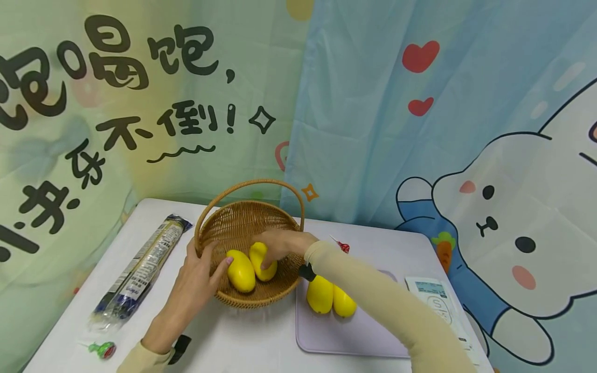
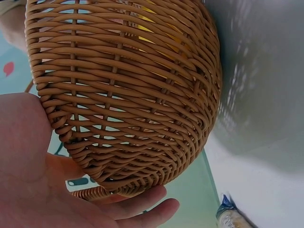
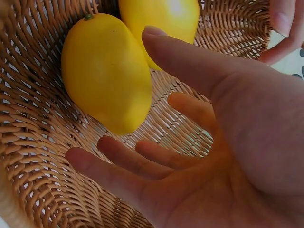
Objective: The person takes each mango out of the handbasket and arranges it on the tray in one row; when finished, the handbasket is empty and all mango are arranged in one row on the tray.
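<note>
A brown wicker basket (image 1: 233, 220) with an arched handle stands on the white table. Two yellow mangoes lie inside, the left mango (image 1: 241, 272) beside the right mango (image 1: 259, 263). My left hand (image 1: 192, 280) grips the basket's left rim, thumb inside; the left wrist view shows the woven outer wall (image 2: 128, 99) against the palm. Inside the basket, my right hand (image 1: 280, 245) spreads its fingers around the nearer mango (image 3: 107, 76) without closing on it. In the right wrist view its thumb overlaps the other mango (image 3: 164, 23); whether they touch I cannot tell.
Right of the basket, a lilac board (image 1: 354, 336) bears two more mangoes (image 1: 320, 295), partly behind my right sleeve. A white digital scale (image 1: 436, 303) stands beyond it. A long plastic packet (image 1: 140, 269) and a small green-and-red item (image 1: 103, 349) lie left.
</note>
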### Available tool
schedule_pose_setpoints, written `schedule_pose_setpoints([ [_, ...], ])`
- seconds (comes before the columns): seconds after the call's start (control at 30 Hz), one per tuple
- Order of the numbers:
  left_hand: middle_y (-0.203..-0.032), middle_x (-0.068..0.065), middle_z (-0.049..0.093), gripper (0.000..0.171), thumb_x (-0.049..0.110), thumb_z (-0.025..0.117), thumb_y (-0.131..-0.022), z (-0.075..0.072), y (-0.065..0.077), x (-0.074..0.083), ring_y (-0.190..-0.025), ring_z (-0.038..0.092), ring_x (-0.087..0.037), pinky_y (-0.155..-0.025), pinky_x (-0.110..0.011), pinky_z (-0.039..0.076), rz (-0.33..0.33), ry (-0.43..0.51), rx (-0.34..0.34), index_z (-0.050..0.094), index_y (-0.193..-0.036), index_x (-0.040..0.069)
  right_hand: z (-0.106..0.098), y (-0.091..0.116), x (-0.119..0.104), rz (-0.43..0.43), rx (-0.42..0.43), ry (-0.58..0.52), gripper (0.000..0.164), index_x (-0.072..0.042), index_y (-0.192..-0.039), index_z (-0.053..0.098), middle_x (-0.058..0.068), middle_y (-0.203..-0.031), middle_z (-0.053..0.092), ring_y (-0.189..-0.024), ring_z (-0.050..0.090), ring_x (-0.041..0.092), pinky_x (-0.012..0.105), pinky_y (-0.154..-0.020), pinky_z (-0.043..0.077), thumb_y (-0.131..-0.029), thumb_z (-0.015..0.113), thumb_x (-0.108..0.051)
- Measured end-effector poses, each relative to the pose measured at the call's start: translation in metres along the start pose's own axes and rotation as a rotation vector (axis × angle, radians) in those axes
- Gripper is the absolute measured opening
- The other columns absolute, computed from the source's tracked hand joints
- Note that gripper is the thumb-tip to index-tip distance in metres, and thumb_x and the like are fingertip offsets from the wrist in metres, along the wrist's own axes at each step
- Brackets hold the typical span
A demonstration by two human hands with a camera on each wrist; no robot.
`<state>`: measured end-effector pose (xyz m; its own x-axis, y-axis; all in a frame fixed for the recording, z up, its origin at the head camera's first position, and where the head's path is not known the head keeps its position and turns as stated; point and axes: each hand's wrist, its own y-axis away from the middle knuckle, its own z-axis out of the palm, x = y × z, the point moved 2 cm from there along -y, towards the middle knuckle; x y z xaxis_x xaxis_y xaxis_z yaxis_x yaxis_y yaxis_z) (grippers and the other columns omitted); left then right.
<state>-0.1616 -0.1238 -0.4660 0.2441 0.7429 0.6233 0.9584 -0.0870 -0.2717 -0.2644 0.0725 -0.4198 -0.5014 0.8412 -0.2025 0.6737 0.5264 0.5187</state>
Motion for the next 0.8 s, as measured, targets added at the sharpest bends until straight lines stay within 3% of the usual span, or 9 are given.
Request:
schedule_pose_setpoints([
  [0.33, -0.154, -0.038, 0.022, 0.064, 0.043, 0.057, -0.103, 0.000, 0.000, 0.000, -0.118, 0.056, -0.057, -0.092, -0.066, 0.050, -0.005, 0.007, 0.003, 0.047, -0.147, -0.003, 0.009, -0.008, -0.004, 0.034, -0.032, 0.091, 0.070, -0.029, -0.150, 0.049, 0.002, -0.159, 0.043, -0.150, 0.035, 0.023, 0.046, -0.120, 0.035, -0.088, 0.079, -0.040],
  [0.47, -0.154, -0.038, 0.023, 0.064, 0.043, 0.057, -0.103, 0.000, 0.000, 0.000, -0.117, 0.056, -0.056, -0.092, -0.065, 0.050, 0.000, 0.009, 0.006, 0.048, -0.146, -0.003, 0.013, -0.011, -0.007, 0.037, -0.018, 0.110, 0.074, -0.028, -0.151, 0.048, 0.004, -0.157, 0.044, -0.147, 0.039, 0.023, 0.045, -0.117, 0.039, -0.087, 0.081, -0.041],
  [0.67, -0.154, -0.038, 0.023, 0.063, 0.042, 0.058, -0.103, 0.000, 0.001, 0.000, -0.117, 0.056, -0.056, -0.092, -0.065, 0.050, 0.007, 0.010, 0.010, 0.048, -0.146, -0.003, 0.014, -0.012, -0.010, 0.076, -0.015, 0.088, 0.087, -0.027, -0.158, 0.036, 0.008, -0.164, 0.034, -0.151, 0.033, 0.027, 0.050, -0.118, 0.037, -0.085, 0.083, -0.040],
  [0.8, -0.155, -0.037, 0.023, 0.062, 0.042, 0.058, -0.103, 0.000, 0.000, -0.001, -0.116, 0.057, -0.056, -0.091, -0.065, 0.050, 0.010, 0.010, 0.013, 0.048, -0.146, -0.003, 0.013, -0.013, -0.009, 0.072, -0.016, 0.081, 0.082, -0.028, -0.156, 0.040, 0.007, -0.162, 0.035, -0.149, 0.036, 0.025, 0.049, -0.117, 0.038, -0.086, 0.082, -0.037],
])
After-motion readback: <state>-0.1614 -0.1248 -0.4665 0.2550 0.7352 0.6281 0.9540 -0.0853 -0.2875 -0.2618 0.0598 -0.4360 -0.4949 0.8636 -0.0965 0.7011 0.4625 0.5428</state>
